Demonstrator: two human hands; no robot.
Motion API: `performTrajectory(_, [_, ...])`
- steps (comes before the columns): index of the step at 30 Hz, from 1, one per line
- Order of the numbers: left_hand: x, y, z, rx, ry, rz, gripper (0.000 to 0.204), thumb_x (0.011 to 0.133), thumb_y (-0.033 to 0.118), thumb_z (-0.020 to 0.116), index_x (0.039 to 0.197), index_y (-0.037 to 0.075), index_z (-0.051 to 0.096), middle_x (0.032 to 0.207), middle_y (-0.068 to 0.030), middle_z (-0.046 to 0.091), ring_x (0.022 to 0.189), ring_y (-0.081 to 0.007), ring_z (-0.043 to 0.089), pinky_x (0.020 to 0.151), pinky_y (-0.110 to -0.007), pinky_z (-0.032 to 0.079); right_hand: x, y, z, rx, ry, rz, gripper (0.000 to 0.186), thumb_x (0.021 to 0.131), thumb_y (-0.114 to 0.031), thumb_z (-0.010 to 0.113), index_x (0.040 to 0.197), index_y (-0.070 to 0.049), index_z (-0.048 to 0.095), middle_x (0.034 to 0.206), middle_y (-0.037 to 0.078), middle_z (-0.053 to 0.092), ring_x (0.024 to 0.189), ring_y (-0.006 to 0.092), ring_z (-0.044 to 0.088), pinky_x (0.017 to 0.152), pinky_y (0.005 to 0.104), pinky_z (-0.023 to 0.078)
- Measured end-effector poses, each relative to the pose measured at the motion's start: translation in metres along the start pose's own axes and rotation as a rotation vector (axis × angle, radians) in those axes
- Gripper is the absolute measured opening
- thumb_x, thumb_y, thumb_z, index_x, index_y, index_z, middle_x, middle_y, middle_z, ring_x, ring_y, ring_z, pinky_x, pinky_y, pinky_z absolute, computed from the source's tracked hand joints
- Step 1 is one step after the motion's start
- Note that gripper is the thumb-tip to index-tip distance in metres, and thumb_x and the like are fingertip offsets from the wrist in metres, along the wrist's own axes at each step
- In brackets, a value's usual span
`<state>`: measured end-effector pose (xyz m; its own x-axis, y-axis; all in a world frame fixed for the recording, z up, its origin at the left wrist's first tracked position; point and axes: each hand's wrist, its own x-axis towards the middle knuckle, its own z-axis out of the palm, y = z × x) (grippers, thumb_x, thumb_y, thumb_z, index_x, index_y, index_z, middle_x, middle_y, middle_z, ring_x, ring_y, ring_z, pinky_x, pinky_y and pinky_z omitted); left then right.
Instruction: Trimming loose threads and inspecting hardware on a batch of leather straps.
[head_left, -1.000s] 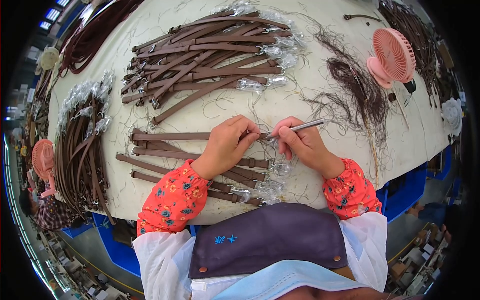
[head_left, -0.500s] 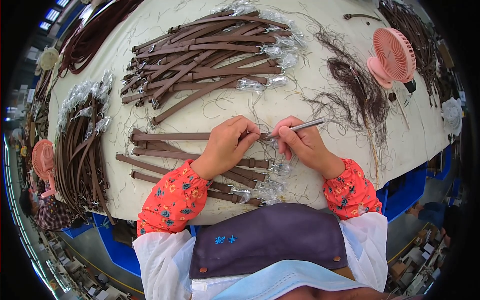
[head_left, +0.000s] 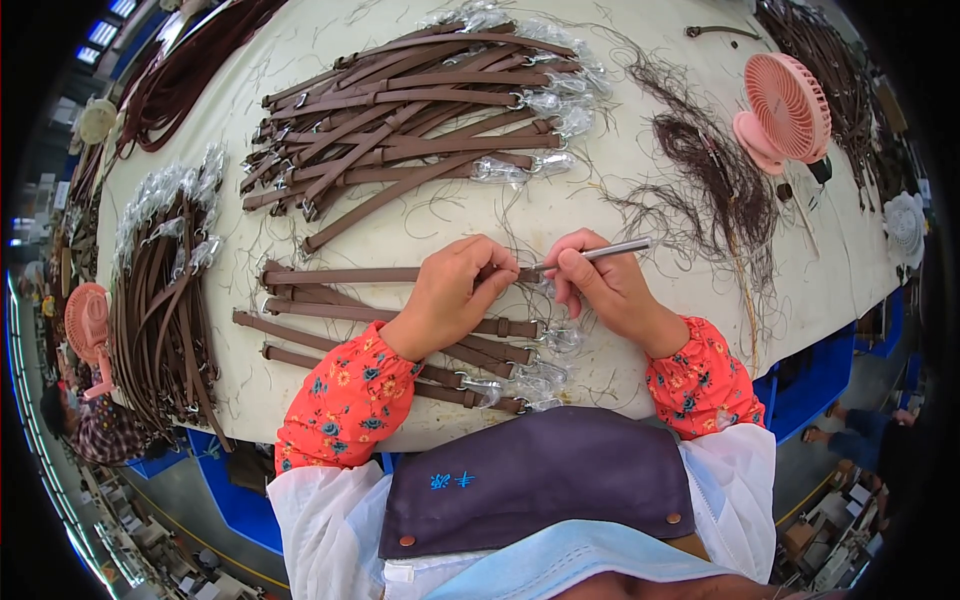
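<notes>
Brown and flat, the strap (head_left: 345,274) under your left hand (head_left: 462,290) lies crosswise on the pale table (head_left: 850,270), at the top of the small group in front of you. Your left thumb and forefinger are pressed together at the strap, close to its right end; the other fingers curl inward, and you cover the stretch beneath that hand. Your right hand (head_left: 605,285) pinches a slim metal tool (head_left: 612,249) between thumb and fingers. The tool slants down to the left, its tip beside your left fingertips; whether it touches the strap, I cannot tell.

Just below, nearer you, more straps (head_left: 325,309) lie partly under your left forearm, with clear plastic wrapping (head_left: 543,378) about the metal clips at their right ends. Beyond your hands sits a large pile of straps (head_left: 400,145), and a bundle of straps (head_left: 160,310) lies to your left. On the right, a tangle of dark thread (head_left: 695,160) spreads near a pink fan (head_left: 788,105). Your sleeves (head_left: 345,400) are red with flowers.
</notes>
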<state>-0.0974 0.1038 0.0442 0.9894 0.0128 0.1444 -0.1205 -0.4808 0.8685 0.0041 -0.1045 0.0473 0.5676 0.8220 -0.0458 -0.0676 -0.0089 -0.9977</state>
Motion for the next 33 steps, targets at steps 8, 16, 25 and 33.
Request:
performTrajectory(8, [-0.001, 0.0, -0.001, -0.006, -0.016, 0.011, 0.006, 0.087, 0.002, 0.068, 0.09, 0.0, 0.063, 0.082, -0.0054, 0.063, 0.068, -0.0133, 0.058, 0.061, -0.026, 0.047, 0.0, 0.001, -0.001, -0.015, -0.024, 0.006, 0.028, 0.106, -0.026, 0.044, 0.108, -0.001, 0.056, 0.074, 0.005, 0.06, 0.055, 0.0066, 0.054, 0.051, 0.0199, 0.046])
performTrajectory(16, [0.002, -0.001, -0.014, -0.157, -0.217, 0.251, 0.014, 0.084, 0.007, 0.07, 0.096, 0.004, 0.063, 0.086, -0.0066, 0.063, 0.081, -0.0237, 0.061, 0.075, -0.035, 0.048, 0.0, 0.005, 0.001, 0.072, 0.057, -0.02, 0.025, 0.105, -0.023, 0.045, 0.105, -0.001, 0.058, 0.072, 0.003, 0.06, 0.055, 0.0067, 0.055, 0.049, 0.0214, 0.045])
performTrajectory(25, [-0.001, 0.003, -0.006, 0.334, -0.064, 0.193, 0.021, 0.077, 0.013, 0.075, 0.091, 0.009, 0.058, 0.092, -0.0027, 0.059, 0.088, -0.0247, 0.055, 0.078, -0.038, 0.041, 0.01, -0.001, 0.009, -0.541, 0.045, -0.528, 0.024, 0.089, -0.006, 0.069, 0.111, -0.007, 0.058, 0.096, 0.009, 0.065, 0.084, 0.0189, 0.061, 0.068, 0.0302, 0.051])
performTrajectory(33, [-0.002, 0.002, -0.006, 0.546, 0.044, 0.431, 0.013, 0.076, 0.003, 0.066, 0.082, 0.005, 0.056, 0.088, -0.0058, 0.059, 0.081, -0.0247, 0.056, 0.07, -0.036, 0.046, 0.007, -0.005, -0.003, -0.652, 0.061, -0.451, 0.022, 0.078, 0.004, 0.071, 0.093, -0.007, 0.059, 0.082, 0.009, 0.059, 0.07, 0.0258, 0.062, 0.063, 0.0332, 0.051])
